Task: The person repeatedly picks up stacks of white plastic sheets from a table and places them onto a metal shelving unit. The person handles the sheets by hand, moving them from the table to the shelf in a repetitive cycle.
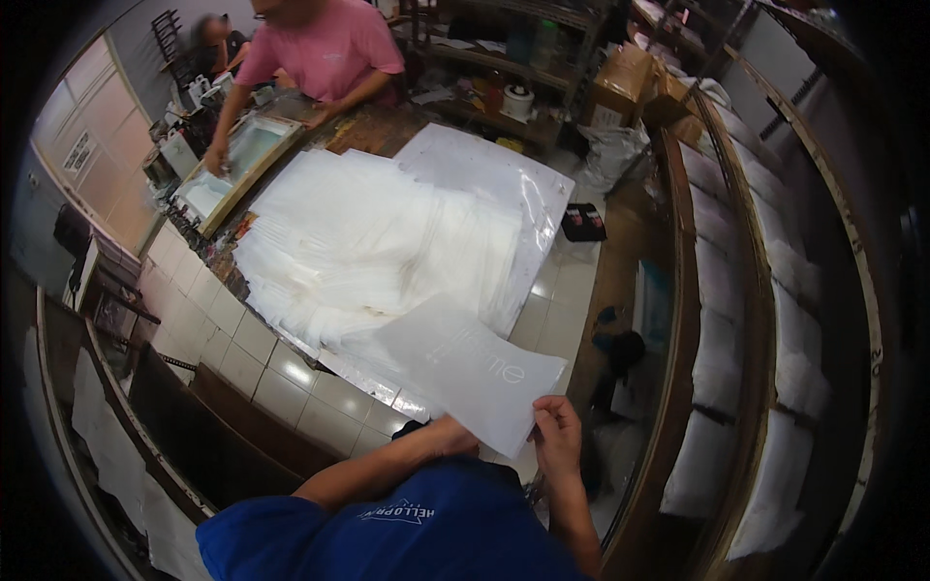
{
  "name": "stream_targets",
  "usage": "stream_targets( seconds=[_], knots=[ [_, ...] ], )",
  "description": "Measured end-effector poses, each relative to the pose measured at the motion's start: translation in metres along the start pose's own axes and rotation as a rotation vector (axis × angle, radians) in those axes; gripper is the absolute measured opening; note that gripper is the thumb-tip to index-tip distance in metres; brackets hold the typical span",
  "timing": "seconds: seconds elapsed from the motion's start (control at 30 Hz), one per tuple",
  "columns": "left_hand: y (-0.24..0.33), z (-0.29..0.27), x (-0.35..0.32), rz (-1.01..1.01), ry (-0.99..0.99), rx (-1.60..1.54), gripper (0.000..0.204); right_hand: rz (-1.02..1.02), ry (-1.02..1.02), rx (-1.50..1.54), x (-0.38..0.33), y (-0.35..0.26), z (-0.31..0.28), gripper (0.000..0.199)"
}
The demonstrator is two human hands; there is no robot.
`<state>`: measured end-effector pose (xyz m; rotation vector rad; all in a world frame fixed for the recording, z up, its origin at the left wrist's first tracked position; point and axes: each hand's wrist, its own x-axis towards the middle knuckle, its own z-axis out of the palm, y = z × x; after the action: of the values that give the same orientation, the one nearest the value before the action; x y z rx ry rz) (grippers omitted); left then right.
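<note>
I hold a translucent white plastic sheet with pale printing over the near edge of the tiled table. My right hand pinches its near right corner between thumb and fingers. My left hand is under the sheet's near edge, mostly hidden by it, gripping from below. Just beyond lies a big fanned pile of similar white sheets spread across the table.
A person in a pink shirt leans over a framed printing screen at the table's far left. Wooden drying racks with white sheets run along the right. Cardboard boxes and shelves stand at the back.
</note>
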<state>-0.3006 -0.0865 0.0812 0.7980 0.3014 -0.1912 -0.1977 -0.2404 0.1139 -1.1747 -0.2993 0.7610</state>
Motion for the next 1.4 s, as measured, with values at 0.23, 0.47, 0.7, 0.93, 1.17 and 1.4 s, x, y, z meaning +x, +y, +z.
stream_targets(
  seconds=[0.23, 0.47, 0.7, 0.93, 1.17, 1.4],
  knots=[
    [0.023, -0.001, -0.009, 0.537, 0.178, 0.526, 0.042, -0.006, 0.076, -0.389, -0.062, 0.0, -0.044, 0.009],
    [0.007, -0.01, 0.005, 0.433, 0.012, -0.276, 0.045, -0.065, 0.174, -0.477, -0.08, 0.008, -0.057, 0.009],
    [0.002, -0.022, 0.01, 0.342, 0.048, -0.478, 0.049, -0.089, 0.164, -0.462, -0.082, 0.007, -0.059, 0.008],
    [0.0, -0.035, 0.007, 0.294, 0.005, -0.668, 0.051, -0.103, 0.15, -0.47, -0.084, 0.007, -0.051, 0.007],
    [0.03, -0.03, 0.001, 0.288, 0.113, -0.425, 0.053, -0.138, 0.226, -0.418, -0.086, 0.006, -0.035, 0.009],
    [0.096, -0.039, -0.016, 0.017, -0.182, -0.707, 0.056, -0.219, 0.389, -0.453, -0.085, -0.006, -0.006, 0.01]
  ],
)
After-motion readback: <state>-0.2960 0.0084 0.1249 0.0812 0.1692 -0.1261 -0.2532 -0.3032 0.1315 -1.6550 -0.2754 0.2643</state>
